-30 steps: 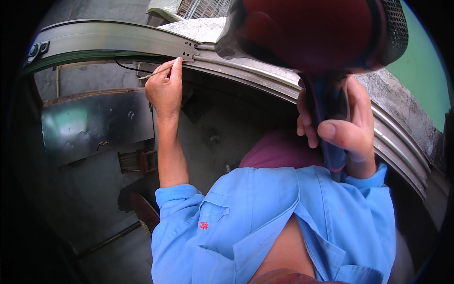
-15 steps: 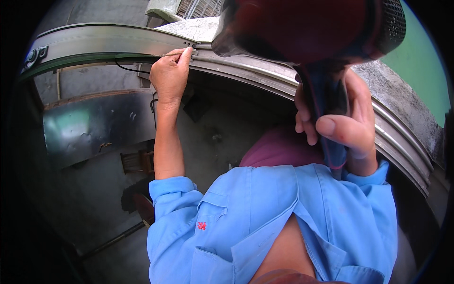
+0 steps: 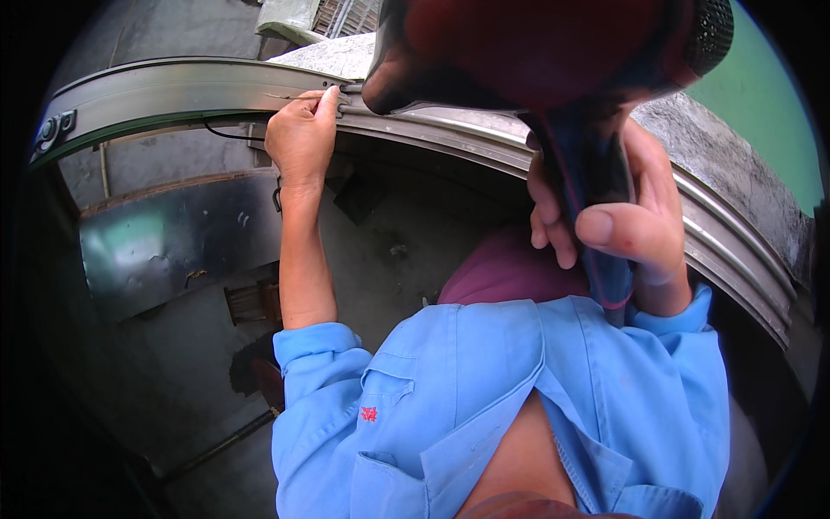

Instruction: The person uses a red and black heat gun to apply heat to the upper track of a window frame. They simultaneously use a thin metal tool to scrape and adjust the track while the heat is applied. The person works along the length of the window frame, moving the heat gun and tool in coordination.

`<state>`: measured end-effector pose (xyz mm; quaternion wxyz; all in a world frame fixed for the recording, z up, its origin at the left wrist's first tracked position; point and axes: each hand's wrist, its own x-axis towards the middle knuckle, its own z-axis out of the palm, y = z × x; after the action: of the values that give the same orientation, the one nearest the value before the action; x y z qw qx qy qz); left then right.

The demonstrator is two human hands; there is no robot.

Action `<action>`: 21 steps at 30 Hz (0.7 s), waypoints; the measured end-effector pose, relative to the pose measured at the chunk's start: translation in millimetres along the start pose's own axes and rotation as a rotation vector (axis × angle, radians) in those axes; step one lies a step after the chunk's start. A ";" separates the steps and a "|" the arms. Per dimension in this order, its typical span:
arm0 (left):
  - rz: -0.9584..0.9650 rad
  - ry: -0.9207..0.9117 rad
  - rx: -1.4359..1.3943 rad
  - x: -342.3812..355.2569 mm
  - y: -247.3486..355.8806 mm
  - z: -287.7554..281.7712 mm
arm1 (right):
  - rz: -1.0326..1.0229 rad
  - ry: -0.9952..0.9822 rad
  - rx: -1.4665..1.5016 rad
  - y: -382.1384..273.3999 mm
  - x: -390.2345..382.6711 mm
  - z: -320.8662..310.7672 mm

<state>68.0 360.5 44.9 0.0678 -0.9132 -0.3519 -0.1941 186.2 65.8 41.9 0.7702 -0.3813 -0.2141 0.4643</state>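
My right hand [image 3: 644,208] is wrapped round the handle of a dark red and black hair dryer [image 3: 527,52]. The dryer is held upright, close to the camera, its nozzle toward the left and its round grille at the right. My left hand [image 3: 301,138] is closed in a pinch at the metal window frame [image 3: 190,85]. Between its thumb and fingers is a thin, light, stick-like thing [image 3: 281,97], whose kind I cannot make out. Its far tip lies near the joint where the sash meets the rail, partly hidden by the thumb.
Metal sliding tracks [image 3: 735,251] curve along the right, beside a rough concrete ledge [image 3: 700,143]. A latch [image 3: 54,134] sits on the sash at far left. Inside, a shiny metal sheet [image 3: 173,233] and a small wooden stool [image 3: 252,303] stand lower down. A black cable [image 3: 226,134] hangs below the sash.
The view has shifted a little, with the frame, hair dryer and left hand appearing slightly farther left. Both hands keep their holds.
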 end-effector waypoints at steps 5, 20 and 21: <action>0.068 0.034 -0.143 1.0 -6.7 14.8 | -0.029 0.017 0.055 -2.0 -5.1 -0.3; -0.111 0.038 -0.548 -13.7 -6.9 1.2 | -0.060 0.034 0.026 -0.9 -5.8 -0.8; -0.086 -0.003 -0.447 -13.0 -9.4 0.9 | -0.059 0.028 0.022 -0.5 -5.8 -0.9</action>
<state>53.2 359.7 38.7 -0.1451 -0.8898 -0.3390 -0.2687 184.3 60.2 41.8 0.7907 -0.3727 -0.2094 0.4382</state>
